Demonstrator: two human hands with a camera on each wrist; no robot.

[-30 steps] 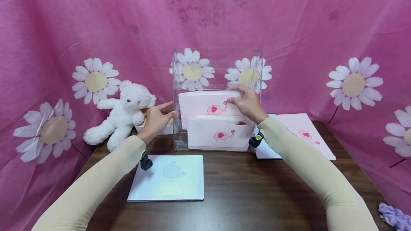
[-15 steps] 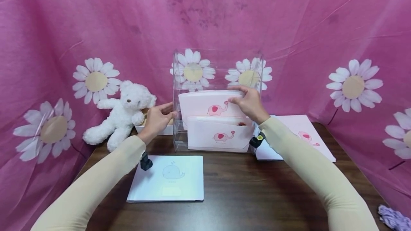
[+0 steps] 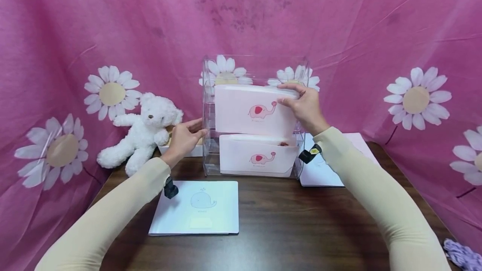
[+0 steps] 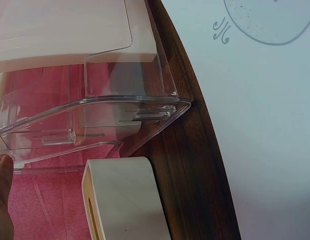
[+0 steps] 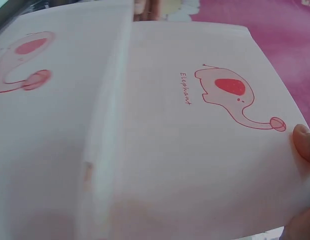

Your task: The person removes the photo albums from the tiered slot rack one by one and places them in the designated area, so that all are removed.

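Note:
My right hand (image 3: 306, 103) pinches the top right edge of a pale pink booklet (image 3: 237, 112) printed with a red elephant. This booklet stands upright at the middle tiers of a clear acrylic rack (image 3: 211, 166). A second elephant booklet (image 3: 237, 160) sits in the lowest front pocket. In the right wrist view, the thumb lies on the held booklet (image 5: 195, 150) beside the trunk; the other fingers are mostly hidden. My left hand (image 3: 184, 137) touches the rack's left side with extended fingers. In the left wrist view, only part of the left hand (image 4: 2, 190) shows by the rack edge (image 4: 145, 100).
A whale booklet (image 3: 222, 208) lies flat on the dark wooden table (image 3: 286, 225). More booklets (image 3: 320, 175) lie right of the rack. At the left sits a white teddy bear (image 3: 152, 120) near a white box (image 4: 125, 200). A purple knitted item (image 3: 461, 254) lies at the right corner.
My right hand has lifted the upper elephant booklet and shifted it slightly right, leaving a gap narrow against the lower one. The left hand has stayed at the rack's side.

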